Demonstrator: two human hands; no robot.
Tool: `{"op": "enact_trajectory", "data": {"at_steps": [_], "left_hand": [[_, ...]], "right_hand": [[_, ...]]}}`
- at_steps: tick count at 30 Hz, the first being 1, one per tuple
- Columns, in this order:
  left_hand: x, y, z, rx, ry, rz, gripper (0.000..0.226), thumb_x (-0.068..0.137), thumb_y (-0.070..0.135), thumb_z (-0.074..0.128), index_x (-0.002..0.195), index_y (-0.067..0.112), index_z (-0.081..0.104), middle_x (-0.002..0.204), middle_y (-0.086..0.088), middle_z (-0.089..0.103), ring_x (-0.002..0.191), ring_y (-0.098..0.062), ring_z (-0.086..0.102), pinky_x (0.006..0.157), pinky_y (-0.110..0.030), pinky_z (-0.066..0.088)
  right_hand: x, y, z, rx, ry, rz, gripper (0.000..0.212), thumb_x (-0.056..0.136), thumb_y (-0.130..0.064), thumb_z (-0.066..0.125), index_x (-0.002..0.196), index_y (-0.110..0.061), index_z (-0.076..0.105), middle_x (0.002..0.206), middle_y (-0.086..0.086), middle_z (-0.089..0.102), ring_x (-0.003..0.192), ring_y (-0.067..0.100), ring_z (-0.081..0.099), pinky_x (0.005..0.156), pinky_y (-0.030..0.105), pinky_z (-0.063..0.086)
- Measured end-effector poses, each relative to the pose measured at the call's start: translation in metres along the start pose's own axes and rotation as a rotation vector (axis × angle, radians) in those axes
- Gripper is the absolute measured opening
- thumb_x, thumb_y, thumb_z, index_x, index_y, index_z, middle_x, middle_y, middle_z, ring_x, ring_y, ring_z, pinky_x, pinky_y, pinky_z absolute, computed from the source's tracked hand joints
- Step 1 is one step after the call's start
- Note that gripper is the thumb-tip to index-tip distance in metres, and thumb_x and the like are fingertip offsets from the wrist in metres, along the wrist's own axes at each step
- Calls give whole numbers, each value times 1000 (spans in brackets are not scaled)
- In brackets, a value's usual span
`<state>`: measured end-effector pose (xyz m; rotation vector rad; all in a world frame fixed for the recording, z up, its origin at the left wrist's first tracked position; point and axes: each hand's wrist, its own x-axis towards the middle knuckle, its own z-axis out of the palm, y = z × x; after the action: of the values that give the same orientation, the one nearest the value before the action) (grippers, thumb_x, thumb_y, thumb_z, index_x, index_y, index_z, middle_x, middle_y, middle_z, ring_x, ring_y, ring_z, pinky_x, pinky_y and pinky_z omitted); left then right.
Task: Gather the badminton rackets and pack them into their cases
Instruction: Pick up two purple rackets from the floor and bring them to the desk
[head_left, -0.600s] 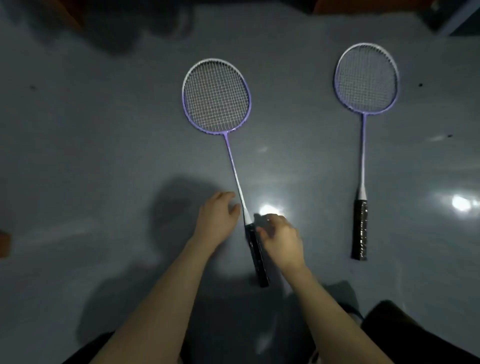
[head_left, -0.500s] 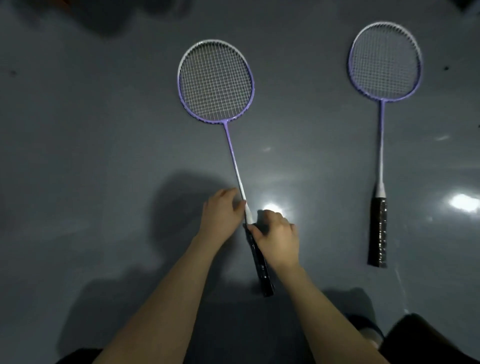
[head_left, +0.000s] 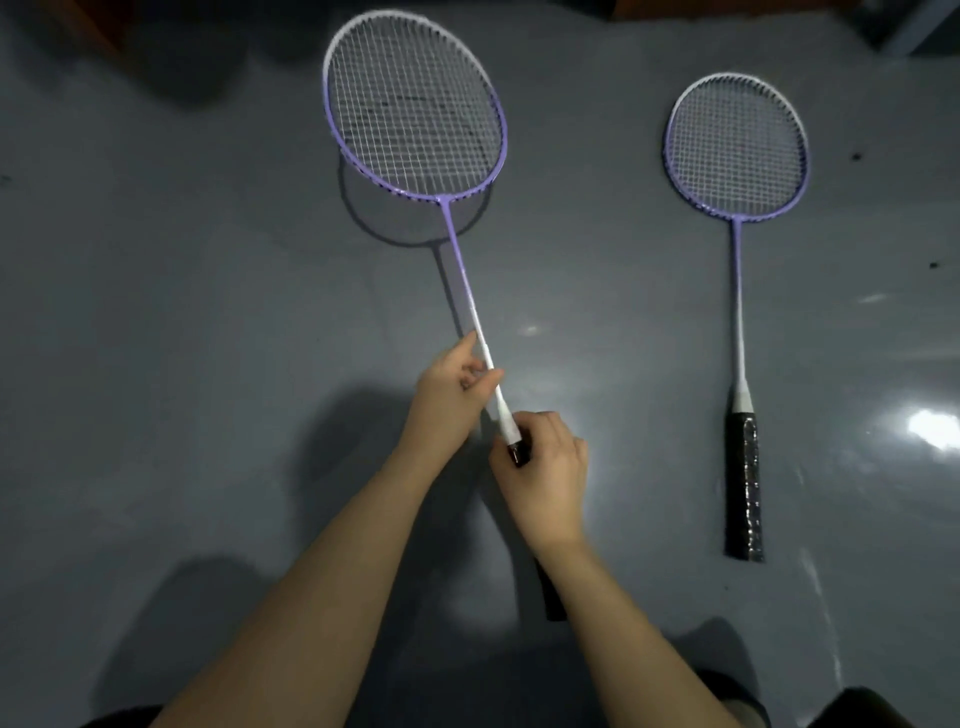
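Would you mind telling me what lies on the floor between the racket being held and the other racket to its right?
Nothing: in the head view, only bare grey floor with light glare separates the held racket from the second racket.

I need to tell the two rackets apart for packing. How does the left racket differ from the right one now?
The left racket is held by both hands, left hand on the shaft, right hand on the grip; its head is raised off the floor. The right racket lies flat, untouched. Both have purple-and-white frames and black grips.
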<state>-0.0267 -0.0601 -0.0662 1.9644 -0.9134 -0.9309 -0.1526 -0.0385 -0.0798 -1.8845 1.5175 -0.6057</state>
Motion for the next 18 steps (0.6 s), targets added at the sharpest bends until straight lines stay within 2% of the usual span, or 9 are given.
{"op": "enact_trajectory", "data": {"at_steps": [1, 4, 6, 8, 10, 12, 14, 16, 18], "left_hand": [[4, 9, 3, -51, 15, 9, 51, 82, 6, 64, 130, 15, 50, 71, 7, 53, 58, 1, 48, 68, -10, 40], [12, 33, 17, -134, -20, 49, 59, 82, -1, 60, 137, 11, 42, 69, 10, 50, 55, 5, 48, 69, -12, 42], [17, 43, 31, -171, -11, 46, 58, 82, 0, 59, 136, 13, 42, 66, 11, 48, 53, 3, 46, 69, -19, 42], [17, 47, 45, -194, 39, 53, 58, 79, 11, 56, 136, 19, 44, 65, 10, 45, 55, -6, 43, 68, -31, 42], [13, 47, 59, -155, 116, 66, 57, 77, 19, 48, 134, 21, 47, 74, 2, 44, 61, -16, 45, 67, -35, 44], [6, 49, 70, -69, 182, 97, 53, 79, 20, 44, 131, 15, 50, 80, -2, 42, 64, -21, 46, 68, -36, 45], [-3, 51, 81, -10, 166, 175, 47, 84, 14, 46, 130, 9, 51, 80, -4, 42, 63, -20, 46, 65, -32, 43], [-10, 53, 93, 39, 119, 218, 42, 87, 5, 51, 130, 7, 51, 81, -4, 44, 61, -16, 44, 62, -16, 40], [-12, 54, 101, 53, 111, 228, 41, 86, 2, 56, 127, 7, 54, 82, -5, 47, 62, -14, 45, 63, -2, 34]], "right_hand": [[4, -2, -6, 22, 36, 3, 21, 72, -29, 47, 79, -15, 62, 74, -2, 58, 70, 21, 57, 70, 33, 37], [18, 0, -26, 112, 48, 22, 18, 74, -27, 55, 83, -14, 63, 77, -3, 57, 69, 20, 56, 66, 45, 47], [25, 10, -42, 156, -24, -32, 20, 79, -33, 59, 91, -17, 63, 82, -6, 59, 74, 14, 57, 70, 46, 48], [32, 24, -60, 181, -33, -58, 26, 84, -40, 55, 98, -20, 65, 88, -8, 62, 81, 12, 59, 76, 47, 48], [40, 47, -78, 134, 76, 28, 36, 85, -46, 47, 103, -21, 66, 95, -4, 64, 88, 18, 60, 84, 48, 46], [47, 77, -94, -31, 187, 191, 47, 83, -51, 45, 113, -21, 64, 110, 4, 61, 101, 29, 54, 93, 42, 38], [53, 106, -106, -203, 191, 361, 54, 82, -49, 51, 129, -20, 54, 127, 12, 50, 115, 38, 43, 98, 45, 28], [56, 126, -111, -308, 122, 477, 62, 86, -46, 57, 141, -24, 38, 139, 15, 38, 123, 40, 34, 104, 48, 21], [55, 138, -111, -363, 58, 532, 68, 87, -44, 57, 145, -27, 26, 141, 15, 34, 125, 39, 33, 105, 48, 19]]}}
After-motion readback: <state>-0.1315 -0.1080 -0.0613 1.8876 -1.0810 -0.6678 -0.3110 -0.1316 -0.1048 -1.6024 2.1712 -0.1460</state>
